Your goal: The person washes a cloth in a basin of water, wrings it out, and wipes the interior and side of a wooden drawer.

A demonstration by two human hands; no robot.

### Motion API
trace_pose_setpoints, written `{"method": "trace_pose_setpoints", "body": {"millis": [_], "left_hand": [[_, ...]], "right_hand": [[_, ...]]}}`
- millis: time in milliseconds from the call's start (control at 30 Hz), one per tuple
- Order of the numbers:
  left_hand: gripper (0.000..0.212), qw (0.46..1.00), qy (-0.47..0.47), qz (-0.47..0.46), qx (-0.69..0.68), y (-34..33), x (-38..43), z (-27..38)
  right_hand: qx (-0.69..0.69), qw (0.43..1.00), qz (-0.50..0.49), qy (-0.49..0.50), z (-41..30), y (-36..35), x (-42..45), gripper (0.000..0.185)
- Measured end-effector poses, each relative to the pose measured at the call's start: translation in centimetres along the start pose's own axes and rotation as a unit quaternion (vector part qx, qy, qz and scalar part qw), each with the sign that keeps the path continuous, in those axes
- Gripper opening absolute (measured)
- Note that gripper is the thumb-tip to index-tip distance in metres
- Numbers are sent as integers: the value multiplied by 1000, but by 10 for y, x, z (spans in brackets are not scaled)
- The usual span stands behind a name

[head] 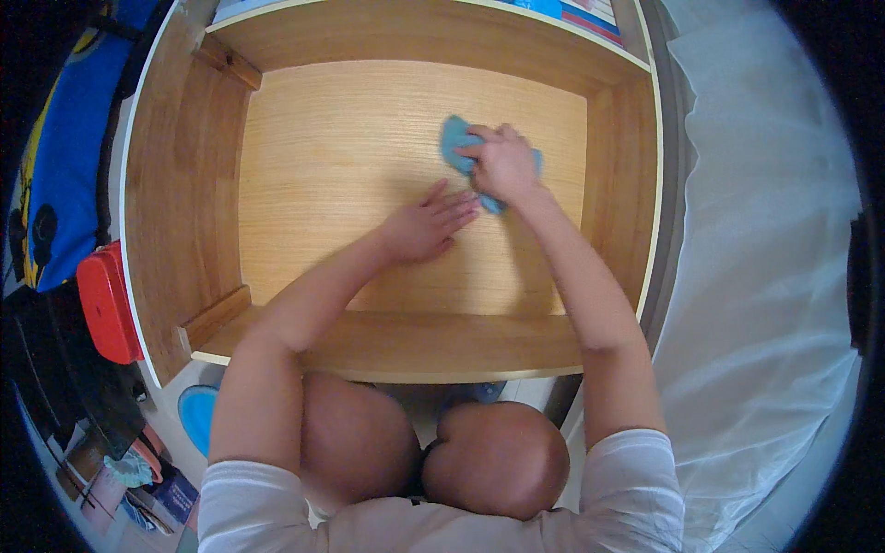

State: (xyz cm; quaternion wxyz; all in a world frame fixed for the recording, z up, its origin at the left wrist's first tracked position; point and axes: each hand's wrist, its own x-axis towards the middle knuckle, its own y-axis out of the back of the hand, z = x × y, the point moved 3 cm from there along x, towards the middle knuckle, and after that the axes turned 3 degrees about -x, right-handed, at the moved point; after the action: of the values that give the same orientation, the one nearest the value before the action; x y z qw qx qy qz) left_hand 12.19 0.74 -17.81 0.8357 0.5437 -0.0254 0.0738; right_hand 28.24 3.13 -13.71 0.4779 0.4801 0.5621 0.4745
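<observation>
Before me is a box-like wooden compartment with pale edges, its flat light-wood panel [325, 159] framed by walls. My right hand [505, 162] presses a blue cloth [454, 148] against the right half of that panel, fingers bent over it. Part of the cloth is hidden under the palm, and its lower end sticks out near the wrist. Just left of it, my left hand [429, 221] is spread with nothing in it, fingertips close to the cloth's lower end. Whether the left palm touches the wood I cannot tell. Both hands are slightly blurred.
Books [588, 24] fill part of the space beyond the far board. White sheer fabric [753, 242] hangs along the right. To the left are a red plastic container [109, 304] and a blue-and-yellow bag [72, 166]. A blue basin [199, 418] lies lower left.
</observation>
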Motion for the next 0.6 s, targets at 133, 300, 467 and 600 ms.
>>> {"method": "trace_pose_setpoints", "body": {"millis": [133,300,467,600], "left_hand": [[54,997,82,-2,8,7,-11,-12],[54,997,63,34,14,17,-7,-12],[56,987,132,-88,-9,19,-10,-13],[51,996,86,34,12,17,-15,-16]], "right_hand": [[-48,989,-79,-115,37,30,-12,27],[84,991,107,-14,-9,32,16,28],[58,995,58,53,-66,18,51,32],[26,997,47,58,-62,3,44,40]]}}
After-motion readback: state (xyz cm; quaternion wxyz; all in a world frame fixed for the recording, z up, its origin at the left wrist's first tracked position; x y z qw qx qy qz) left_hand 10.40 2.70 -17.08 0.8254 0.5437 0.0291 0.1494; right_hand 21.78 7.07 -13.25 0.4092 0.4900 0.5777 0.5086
